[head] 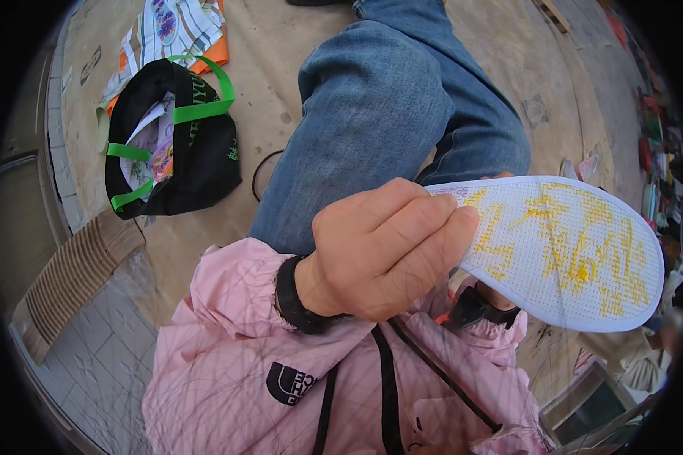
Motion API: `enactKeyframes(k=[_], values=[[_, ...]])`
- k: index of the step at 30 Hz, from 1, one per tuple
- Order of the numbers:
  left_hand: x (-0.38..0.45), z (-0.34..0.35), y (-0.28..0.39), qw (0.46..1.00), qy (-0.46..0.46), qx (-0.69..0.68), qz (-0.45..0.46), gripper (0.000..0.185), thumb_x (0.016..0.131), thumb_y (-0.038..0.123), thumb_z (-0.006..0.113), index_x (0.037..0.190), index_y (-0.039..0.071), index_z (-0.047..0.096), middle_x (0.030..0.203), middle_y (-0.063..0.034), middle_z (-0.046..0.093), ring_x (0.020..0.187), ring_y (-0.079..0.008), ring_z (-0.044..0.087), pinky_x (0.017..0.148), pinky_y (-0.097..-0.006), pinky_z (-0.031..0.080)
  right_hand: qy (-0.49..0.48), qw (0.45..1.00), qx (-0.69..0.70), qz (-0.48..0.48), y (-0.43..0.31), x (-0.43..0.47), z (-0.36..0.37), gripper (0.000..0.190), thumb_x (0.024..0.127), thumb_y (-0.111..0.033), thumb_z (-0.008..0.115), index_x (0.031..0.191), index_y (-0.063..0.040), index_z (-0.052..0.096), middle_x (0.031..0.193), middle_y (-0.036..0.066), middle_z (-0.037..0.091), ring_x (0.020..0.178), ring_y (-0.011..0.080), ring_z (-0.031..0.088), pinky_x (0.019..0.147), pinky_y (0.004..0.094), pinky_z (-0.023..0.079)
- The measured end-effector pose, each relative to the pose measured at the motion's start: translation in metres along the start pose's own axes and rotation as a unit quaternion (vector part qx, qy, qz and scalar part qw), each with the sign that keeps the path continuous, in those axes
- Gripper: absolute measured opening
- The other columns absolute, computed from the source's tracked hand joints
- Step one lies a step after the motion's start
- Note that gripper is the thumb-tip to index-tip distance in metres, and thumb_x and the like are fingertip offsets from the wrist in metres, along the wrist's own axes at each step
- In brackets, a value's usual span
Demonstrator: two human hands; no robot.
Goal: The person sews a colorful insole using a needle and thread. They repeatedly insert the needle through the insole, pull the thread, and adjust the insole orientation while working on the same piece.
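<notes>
My left hand [387, 244] pinches the narrow end of a white cross-stitch shoe insole [523, 227] between thumb and fingers. Yellow stitches and loose-looking yellow thread cover much of its wide end, and a little pale purple stitching shows near my fingertips. The insole is tilted up over my right forearm. Most of my right hand [505, 174] is hidden behind it; only skin at the upper edge and the wrist with a black watch [469, 307] below show. Whether those fingers grip anything is hidden. My jeans-clad legs [375, 102] stretch out beyond.
At left stands an open black bag [205, 165] with green handles, holding colourful thread [162, 159] and papers. Behind it, a purple-flowered insole [164, 20] rests on striped cloth [196, 28]. A ridged wooden board [74, 278] lies near the tiles. Mixed items crowd the right edge.
</notes>
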State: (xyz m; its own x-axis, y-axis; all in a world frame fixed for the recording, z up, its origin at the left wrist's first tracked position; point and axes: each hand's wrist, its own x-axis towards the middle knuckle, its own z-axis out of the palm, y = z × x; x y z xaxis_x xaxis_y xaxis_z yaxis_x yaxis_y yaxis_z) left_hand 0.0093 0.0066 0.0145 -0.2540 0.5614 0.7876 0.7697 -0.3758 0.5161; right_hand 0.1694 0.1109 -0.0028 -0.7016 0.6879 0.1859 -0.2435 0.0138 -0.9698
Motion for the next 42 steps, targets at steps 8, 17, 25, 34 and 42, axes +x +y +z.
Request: enactKeyframes(k=[8,17,25,34,42], values=[[0.001,0.006,0.0,0.983,-0.015,-0.14,-0.114,0.033,0.06,-0.001,0.082,0.092,0.0,0.07,0.079,-0.0097,0.068,0.063,-0.0191,0.065,0.054,-0.0261,0.05,-0.03,0.987,0.154,0.014,0.018,0.019,0.007,0.031,0.084,-0.024,0.073,0.092,-0.006,0.049,0.082,0.007,0.048,0.072,0.016,0.045,0.068,0.0297,0.041],[-0.001,0.002,-0.001,0.848,-0.025,-0.365,-0.383,0.019,0.082,0.008,0.074,0.097,-0.001,0.065,0.078,-0.0069,0.063,0.067,-0.0094,0.056,0.058,-0.0252,0.044,-0.013,0.963,0.199,0.182,-0.009,0.008,0.011,0.047,0.091,-0.026,0.067,0.127,0.001,0.055,0.127,0.012,0.061,0.117,0.0238,0.057,0.1,0.039,0.043],[0.002,-0.005,0.008,0.757,-0.058,-0.47,-0.451,0.034,0.086,0.008,0.072,0.115,-0.003,0.059,0.096,-0.0067,0.068,0.083,-0.0079,0.06,0.072,-0.0247,0.05,0.072,0.933,0.337,0.106,0.004,0.006,0.01,0.031,0.095,-0.017,0.055,0.12,0.001,0.055,0.122,0.013,0.06,0.109,0.0263,0.059,0.095,0.043,0.048],[0.008,-0.025,-0.006,0.726,0.107,-0.486,-0.474,0.038,0.087,0.007,0.067,0.121,-0.006,0.055,0.108,-0.0128,0.067,0.09,-0.0153,0.067,0.08,-0.0276,0.054,0.18,0.93,0.32,0.032,-0.028,0.017,-0.126,0.023,0.103,-0.008,0.041,0.08,-0.006,0.04,0.07,0.0,0.031,0.052,0.0068,0.026,0.046,0.0236,0.022],[0.017,-0.019,-0.001,0.698,0.096,-0.499,-0.504,0.038,0.084,0.007,0.066,0.119,-0.006,0.057,0.105,-0.013,0.068,0.087,-0.0141,0.067,0.077,-0.0263,0.054,0.293,0.95,-0.103,-0.042,-0.009,-0.009,-0.131,0.007,0.1,-0.009,0.053,0.094,-0.005,0.052,0.074,0.002,0.046,0.056,0.007,0.033,0.047,0.0216,0.023]])
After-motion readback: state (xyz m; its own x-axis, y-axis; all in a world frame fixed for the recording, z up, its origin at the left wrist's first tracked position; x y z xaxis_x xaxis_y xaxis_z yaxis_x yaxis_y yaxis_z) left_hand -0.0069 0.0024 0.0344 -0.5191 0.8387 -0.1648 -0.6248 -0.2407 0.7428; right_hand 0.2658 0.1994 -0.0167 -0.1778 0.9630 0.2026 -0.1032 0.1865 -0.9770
